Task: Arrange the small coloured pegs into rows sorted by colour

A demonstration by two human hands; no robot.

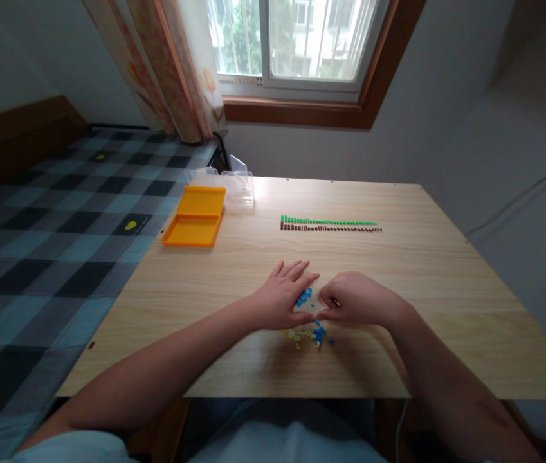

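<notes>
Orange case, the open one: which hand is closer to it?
Left. The left hand is to the near right of the orange case; the right hand is farther right.

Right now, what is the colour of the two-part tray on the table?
The two-part tray is orange, best seen in the head view.

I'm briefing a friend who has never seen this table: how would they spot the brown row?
On the pale wooden table below the window, look right of the open orange case. Two long, thin lines of small pieces lie side by side there. The brown row is nearer the person, its dark colour setting it apart from the bright green row.
</notes>
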